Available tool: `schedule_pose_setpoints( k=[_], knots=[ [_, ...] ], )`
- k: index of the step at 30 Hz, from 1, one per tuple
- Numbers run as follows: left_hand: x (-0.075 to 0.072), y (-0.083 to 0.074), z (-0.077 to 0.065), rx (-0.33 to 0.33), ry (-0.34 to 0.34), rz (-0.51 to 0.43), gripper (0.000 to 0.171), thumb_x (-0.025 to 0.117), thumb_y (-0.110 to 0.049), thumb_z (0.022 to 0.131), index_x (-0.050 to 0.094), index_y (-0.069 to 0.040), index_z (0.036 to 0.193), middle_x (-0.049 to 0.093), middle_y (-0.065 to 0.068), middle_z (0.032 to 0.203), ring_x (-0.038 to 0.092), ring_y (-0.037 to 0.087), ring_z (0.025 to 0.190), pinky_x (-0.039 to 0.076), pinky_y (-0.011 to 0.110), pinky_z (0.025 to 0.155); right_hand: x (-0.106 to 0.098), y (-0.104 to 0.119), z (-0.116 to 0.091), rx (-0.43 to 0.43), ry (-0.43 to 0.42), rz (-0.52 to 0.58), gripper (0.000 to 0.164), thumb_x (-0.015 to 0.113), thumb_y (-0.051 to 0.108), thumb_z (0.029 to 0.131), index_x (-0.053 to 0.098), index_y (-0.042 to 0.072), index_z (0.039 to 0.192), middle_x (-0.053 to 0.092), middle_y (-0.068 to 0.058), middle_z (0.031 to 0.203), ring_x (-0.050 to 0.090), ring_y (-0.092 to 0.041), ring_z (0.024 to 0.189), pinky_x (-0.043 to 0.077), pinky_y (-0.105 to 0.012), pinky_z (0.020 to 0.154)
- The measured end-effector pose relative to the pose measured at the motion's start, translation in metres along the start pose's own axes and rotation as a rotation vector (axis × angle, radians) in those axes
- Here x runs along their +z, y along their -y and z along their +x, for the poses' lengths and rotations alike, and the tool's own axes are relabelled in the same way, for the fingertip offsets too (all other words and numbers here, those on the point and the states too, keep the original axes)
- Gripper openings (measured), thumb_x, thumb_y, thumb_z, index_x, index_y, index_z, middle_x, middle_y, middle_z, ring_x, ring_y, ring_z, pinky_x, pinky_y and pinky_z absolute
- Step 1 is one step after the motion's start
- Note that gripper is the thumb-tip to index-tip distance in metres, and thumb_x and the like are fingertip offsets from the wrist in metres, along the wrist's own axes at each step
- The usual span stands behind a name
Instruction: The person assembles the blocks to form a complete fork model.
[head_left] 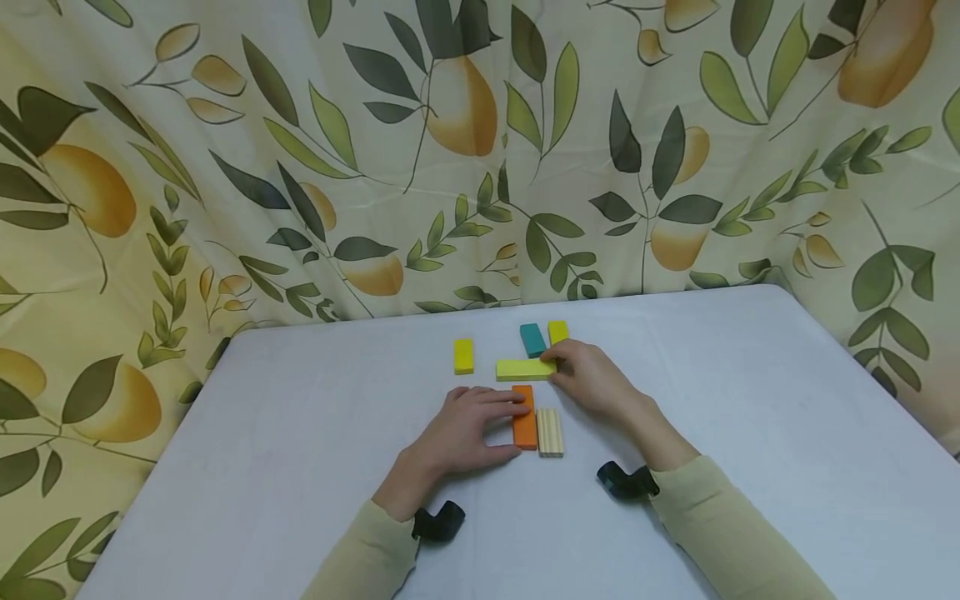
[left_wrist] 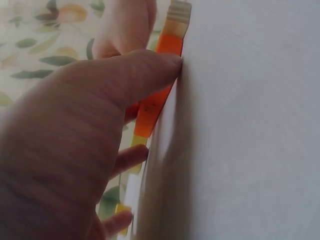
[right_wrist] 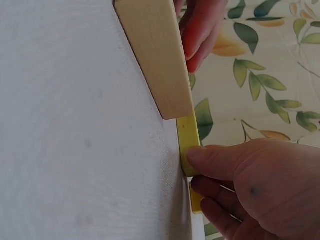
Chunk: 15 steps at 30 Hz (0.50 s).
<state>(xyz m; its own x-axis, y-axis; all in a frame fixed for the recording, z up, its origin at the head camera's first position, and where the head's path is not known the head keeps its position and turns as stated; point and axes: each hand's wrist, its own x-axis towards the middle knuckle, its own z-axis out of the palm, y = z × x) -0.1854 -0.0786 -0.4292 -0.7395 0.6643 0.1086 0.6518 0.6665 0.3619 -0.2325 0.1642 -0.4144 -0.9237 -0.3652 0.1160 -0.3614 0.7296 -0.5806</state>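
My left hand (head_left: pixel 467 427) holds an orange block (head_left: pixel 526 435), with the thumb at its near end and fingertips over its far part. In the left wrist view the thumb presses the side of the orange block (left_wrist: pixel 152 111). My right hand (head_left: pixel 597 382) pinches the right end of a yellow-green block (head_left: pixel 519 370), which lies crosswise just beyond the orange one. The thumb rests on the yellow-green block (right_wrist: pixel 188 134) in the right wrist view. Beside the orange block, on its right, lies a ridged pale wooden block (head_left: pixel 550 435).
Behind the right fingers are a teal block (head_left: pixel 532 340) and a yellow block (head_left: pixel 558 332). Another yellow block (head_left: pixel 463 357) stands apart to the left. All are on a white-covered table (head_left: pixel 285 467), with a fruit-patterned curtain (head_left: pixel 300 208) behind its far edge.
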Motion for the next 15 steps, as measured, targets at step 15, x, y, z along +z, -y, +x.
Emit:
schedule_pose_setpoints(
  k=[15],
  knots=[
    [0.0028,0.0015,0.0021,0.008,-0.017,0.005,0.051,0.073,-0.040,0.091,0.063,-0.026,0.140,0.056,-0.012,0.144,0.048,0.015,0.131,0.030,0.055,0.112,-0.0028,0.0053,-0.0026,0.009,0.035,0.002,0.029,0.070,0.001,0.092,0.069,0.000,0.121,0.066,-0.015,0.123,0.057,-0.034,0.114,0.043,-0.055,0.105]
  ],
)
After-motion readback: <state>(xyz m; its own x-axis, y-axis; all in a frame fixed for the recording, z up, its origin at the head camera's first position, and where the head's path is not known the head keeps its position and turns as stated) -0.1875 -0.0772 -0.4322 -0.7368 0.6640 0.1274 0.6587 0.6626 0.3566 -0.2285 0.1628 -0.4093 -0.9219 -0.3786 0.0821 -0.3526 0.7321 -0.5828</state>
